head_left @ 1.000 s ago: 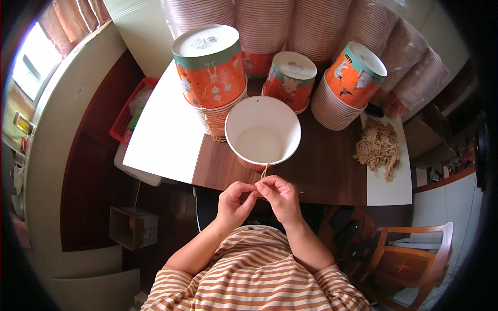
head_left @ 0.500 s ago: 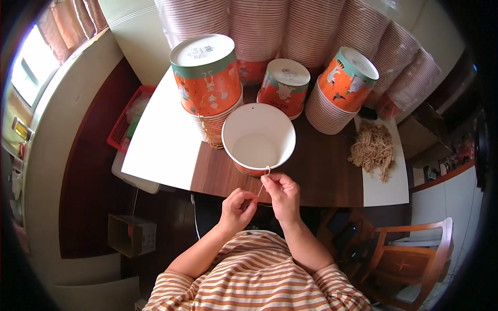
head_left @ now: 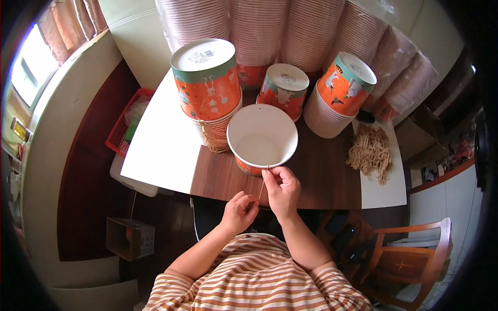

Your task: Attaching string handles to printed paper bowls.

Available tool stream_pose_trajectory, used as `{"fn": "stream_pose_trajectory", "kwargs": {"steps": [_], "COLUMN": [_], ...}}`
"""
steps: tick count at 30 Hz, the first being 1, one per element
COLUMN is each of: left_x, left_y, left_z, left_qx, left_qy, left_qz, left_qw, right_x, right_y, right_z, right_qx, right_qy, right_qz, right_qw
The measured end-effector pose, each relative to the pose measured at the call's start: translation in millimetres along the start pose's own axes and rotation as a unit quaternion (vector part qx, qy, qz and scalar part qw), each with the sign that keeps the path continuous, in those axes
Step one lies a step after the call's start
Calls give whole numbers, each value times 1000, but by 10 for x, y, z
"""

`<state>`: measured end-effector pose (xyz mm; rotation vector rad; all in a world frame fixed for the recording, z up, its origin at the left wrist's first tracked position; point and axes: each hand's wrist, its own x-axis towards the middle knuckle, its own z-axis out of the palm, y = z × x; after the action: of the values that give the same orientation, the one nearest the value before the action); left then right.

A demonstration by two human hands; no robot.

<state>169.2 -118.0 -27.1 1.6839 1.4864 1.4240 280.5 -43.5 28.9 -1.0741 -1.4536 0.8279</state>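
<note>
An open orange paper bucket (head_left: 262, 140) with a white inside stands near the front edge of the dark wooden table (head_left: 321, 176). A thin tan string (head_left: 262, 187) runs down from its near rim. My right hand (head_left: 281, 191) pinches the string right at the rim. My left hand (head_left: 239, 211) holds the string's lower end below the table edge. Both hands are close together in front of my striped shirt.
Upturned orange bucket stacks stand behind: a large one (head_left: 207, 83), a small one (head_left: 282, 90), another at right (head_left: 340, 93). Tall pink cup stacks (head_left: 259, 31) line the back. A pile of tan strings (head_left: 371, 153) lies on white paper. A wooden chair (head_left: 410, 259) is at lower right.
My hands have dropped lower and slightly apart; the left hand now sits below the table edge pulling the string down, while the right stays at the bucket's rim.
</note>
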Motion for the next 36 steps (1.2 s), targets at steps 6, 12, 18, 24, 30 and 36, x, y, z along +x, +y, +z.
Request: {"fn": "stream_pose_trajectory", "kwargs": {"steps": [6,12,18,24,30,36], "left_x": [-31,2,-23,-158,-199,-162], "left_y": [21,47,112,190,418,310], "left_z": [-11,-22,-95,-50,-350,-834], "left_qx": [9,33,-55,-181,-160,-197], "left_qy": [-6,-21,-57,-173,-299,-334], "left_qz": [-7,-36,-57,-132,-116,-215], "left_qw": [1000,999,995,959,934,896], "right_x": [-2,40,109,283,466,846], "right_y": [-64,22,-73,-399,-346,-293], "right_z": [-2,-53,-364,-271,-682,-1434], "right_qx": [2,11,-123,-288,-260,-253], "right_qy": [-5,-27,13,-166,-229,-314], "right_qz": [13,37,-148,-270,-276,-233], "right_qw": [1000,999,981,903,897,885]}}
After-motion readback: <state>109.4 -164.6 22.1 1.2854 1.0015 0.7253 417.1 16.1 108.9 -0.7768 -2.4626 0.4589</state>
